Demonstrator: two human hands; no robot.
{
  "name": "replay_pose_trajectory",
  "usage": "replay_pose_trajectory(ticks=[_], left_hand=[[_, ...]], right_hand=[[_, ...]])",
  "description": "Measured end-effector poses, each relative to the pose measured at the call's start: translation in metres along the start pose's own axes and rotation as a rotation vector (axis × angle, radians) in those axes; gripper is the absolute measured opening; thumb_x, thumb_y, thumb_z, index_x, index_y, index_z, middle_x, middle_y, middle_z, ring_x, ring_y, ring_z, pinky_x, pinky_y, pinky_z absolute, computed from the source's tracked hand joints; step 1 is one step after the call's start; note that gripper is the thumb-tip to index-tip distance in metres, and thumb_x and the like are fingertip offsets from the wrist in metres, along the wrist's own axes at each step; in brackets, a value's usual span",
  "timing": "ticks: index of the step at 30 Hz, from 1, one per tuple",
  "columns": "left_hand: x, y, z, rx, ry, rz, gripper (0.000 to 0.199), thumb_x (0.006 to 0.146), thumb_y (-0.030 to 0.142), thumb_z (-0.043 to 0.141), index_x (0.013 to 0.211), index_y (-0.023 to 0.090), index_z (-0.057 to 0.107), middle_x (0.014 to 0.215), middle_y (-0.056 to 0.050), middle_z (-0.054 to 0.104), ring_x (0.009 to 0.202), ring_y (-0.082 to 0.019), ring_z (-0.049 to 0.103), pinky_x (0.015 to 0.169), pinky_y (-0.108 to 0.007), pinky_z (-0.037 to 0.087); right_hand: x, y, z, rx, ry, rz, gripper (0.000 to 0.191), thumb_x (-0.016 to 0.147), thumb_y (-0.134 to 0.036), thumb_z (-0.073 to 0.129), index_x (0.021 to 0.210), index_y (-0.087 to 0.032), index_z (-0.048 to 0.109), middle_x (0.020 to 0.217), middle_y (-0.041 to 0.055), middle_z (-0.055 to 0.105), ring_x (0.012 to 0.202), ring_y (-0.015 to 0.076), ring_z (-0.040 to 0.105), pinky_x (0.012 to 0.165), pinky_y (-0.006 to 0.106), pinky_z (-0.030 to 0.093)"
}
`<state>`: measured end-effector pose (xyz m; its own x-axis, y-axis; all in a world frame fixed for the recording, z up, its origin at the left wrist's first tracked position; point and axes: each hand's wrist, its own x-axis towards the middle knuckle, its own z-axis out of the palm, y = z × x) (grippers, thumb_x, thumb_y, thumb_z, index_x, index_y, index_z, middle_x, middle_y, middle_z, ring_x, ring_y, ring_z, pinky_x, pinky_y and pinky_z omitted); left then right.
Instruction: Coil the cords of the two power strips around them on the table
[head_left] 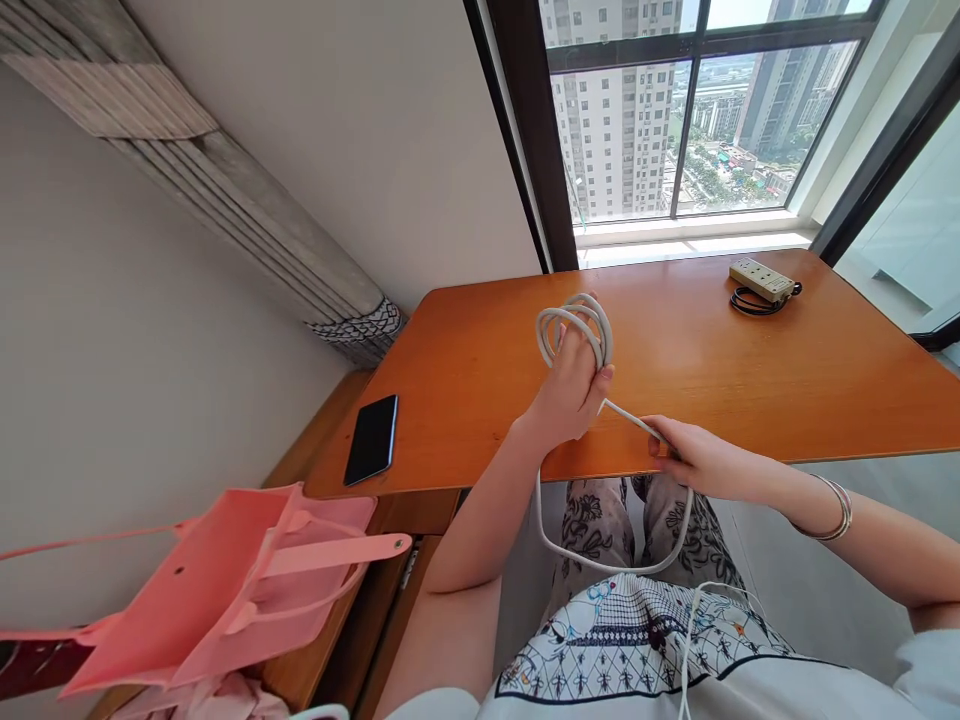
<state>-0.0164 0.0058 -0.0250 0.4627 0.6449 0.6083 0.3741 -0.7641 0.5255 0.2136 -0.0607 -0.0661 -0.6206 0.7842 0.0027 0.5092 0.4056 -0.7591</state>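
A white cable [609, 560] is wound into several loops around the fingers of my left hand [574, 390], which is closed on the coil above the table's near edge. From the coil, a stretch of the cable runs to my right hand [694, 458], whose fingers pinch it just over the same edge. Below the hands the cable hangs in a loose loop in front of my lap. Part of the coil is hidden behind my left fingers.
On the orange-brown table [465, 380] lie a black phone [372, 440] at the left and a power strip [761, 280] with its black cord at the far right. A pink bag [225, 590] stands left of me. Beyond the table is a window [690, 120].
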Motion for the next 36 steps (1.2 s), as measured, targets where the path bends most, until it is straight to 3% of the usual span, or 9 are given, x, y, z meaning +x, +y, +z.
replay_pose_trajectory(ticks=[5,8,11,14,17,20,26,32,36], left_hand=[[0.004,0.004,0.006,-0.137,-0.179,-0.081,0.046,0.098,0.042,0.046,0.136,0.017,0.054,0.161,-0.018,0.033,0.155,-0.033,0.019,0.125,-0.058,0.007],[0.003,0.010,0.014,-0.420,-0.245,-0.167,0.051,0.095,0.042,0.050,0.141,0.021,0.052,0.159,-0.015,0.039,0.150,-0.030,0.032,0.120,-0.049,0.031],[-0.001,0.015,0.017,-0.796,-0.335,-0.329,0.053,0.093,0.049,0.049,0.139,0.023,0.052,0.120,-0.013,0.070,0.101,-0.024,0.071,0.076,-0.032,0.058],[-0.002,0.017,0.014,-1.100,-0.487,-0.449,0.051,0.089,0.059,0.051,0.118,0.018,0.057,0.059,-0.001,0.065,0.040,-0.015,0.057,0.039,-0.021,0.040],[0.002,0.018,0.011,-1.254,-0.534,-0.510,0.045,0.080,0.059,0.063,0.096,0.018,0.056,0.046,0.004,0.055,0.026,-0.011,0.039,0.030,-0.019,0.029],[0.006,0.020,0.012,-1.357,-0.515,-0.556,0.039,0.077,0.053,0.067,0.085,0.018,0.052,0.053,0.001,0.060,0.024,-0.008,0.034,0.026,-0.019,0.023],[0.005,0.021,0.014,-1.492,-0.410,-0.632,0.043,0.082,0.052,0.066,0.071,0.019,0.042,0.051,0.008,0.043,0.024,-0.002,0.022,0.025,-0.015,0.019],[0.002,0.017,0.013,-1.562,-0.417,-0.661,0.043,0.082,0.047,0.072,0.072,0.019,0.041,0.049,0.011,0.038,0.022,0.000,0.015,0.024,-0.013,0.016],[0.001,0.014,0.015,-1.654,-0.236,-0.814,0.039,0.097,0.046,0.049,0.071,0.021,0.035,0.047,0.013,0.026,0.020,0.000,0.007,0.023,-0.013,0.009]], right_hand=[[-0.007,-0.018,-0.019,-0.573,0.254,-0.215,0.039,0.102,-0.023,0.036,0.128,-0.018,0.065,0.098,0.0103,0.063,0.066,0.0134,0.056,0.058,0.025,0.045],[0.000,-0.033,-0.034,-0.578,0.354,-0.384,0.036,0.102,-0.026,0.039,0.122,-0.026,0.069,0.097,0.0072,0.063,0.068,0.0122,0.056,0.059,0.024,0.046],[0.010,-0.044,-0.046,-0.484,0.517,-0.416,0.030,0.101,-0.032,0.046,0.123,-0.026,0.066,0.110,0.0100,0.061,0.084,0.0171,0.061,0.071,0.030,0.054],[0.020,-0.049,-0.054,-0.415,0.639,-0.400,0.038,0.096,-0.041,0.056,0.131,-0.024,0.059,0.128,0.0148,0.055,0.114,0.0279,0.057,0.091,0.044,0.055],[0.029,-0.049,-0.058,-0.365,0.492,-0.467,0.041,0.100,-0.038,0.048,0.139,-0.026,0.054,0.135,0.0141,0.052,0.126,0.0290,0.051,0.101,0.049,0.049],[0.038,-0.044,-0.059,-0.337,0.314,-0.459,0.049,0.105,-0.034,0.035,0.152,-0.023,0.042,0.122,0.0139,0.060,0.108,0.0238,0.060,0.092,0.042,0.052],[0.052,-0.039,-0.055,-0.279,0.342,-0.340,0.049,0.103,-0.036,0.037,0.145,-0.014,0.049,0.113,0.0152,0.065,0.098,0.0239,0.062,0.089,0.041,0.050],[0.055,-0.034,-0.049,0.279,0.303,-0.270,0.040,0.098,-0.039,0.053,0.131,-0.018,0.055,0.094,0.0045,0.065,0.075,0.0142,0.059,0.073,0.029,0.051],[0.055,-0.016,-0.036,0.796,0.187,-0.211,0.050,0.091,-0.059,0.059,0.120,-0.018,0.055,0.077,-0.0034,0.053,0.055,0.0089,0.051,0.057,0.027,0.052]])
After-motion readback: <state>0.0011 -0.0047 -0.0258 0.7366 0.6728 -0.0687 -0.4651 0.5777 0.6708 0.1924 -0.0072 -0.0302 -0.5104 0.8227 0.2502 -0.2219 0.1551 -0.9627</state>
